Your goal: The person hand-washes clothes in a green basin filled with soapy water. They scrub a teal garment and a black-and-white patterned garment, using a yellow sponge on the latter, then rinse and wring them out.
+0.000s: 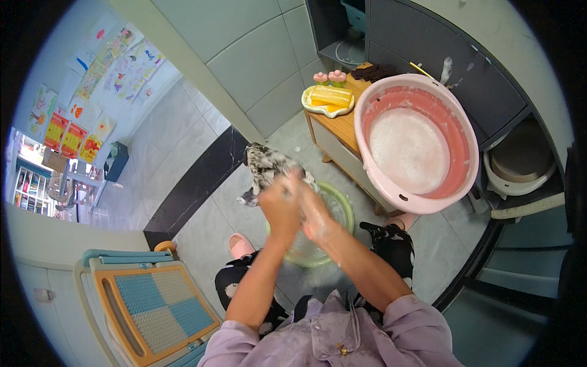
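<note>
My left hand (pixel 278 206) is closed in a fist on a wet, soapy black-and-white patterned cloth (pixel 269 166). Against it, blurred by motion, my right hand (pixel 313 208) also grips the cloth and has suds on its wrist. Most of the cloth hangs beyond my fists towards the far left; the part between my palms is hidden. Below both hands, a pale green basin (pixel 346 206) stands on the tiled floor between my feet, with cloudy water inside.
On a low wooden cabinet (pixel 337 137) at the right sits a pink tub (pixel 465 183) of sudsy water. Yellow soap bars (pixel 331 96) lie in a white dish (pixel 312 108), beside a dark cloth (pixel 373 72). A folded step stool (pixel 158 303) stands at the left, near a black threshold (pixel 197 179).
</note>
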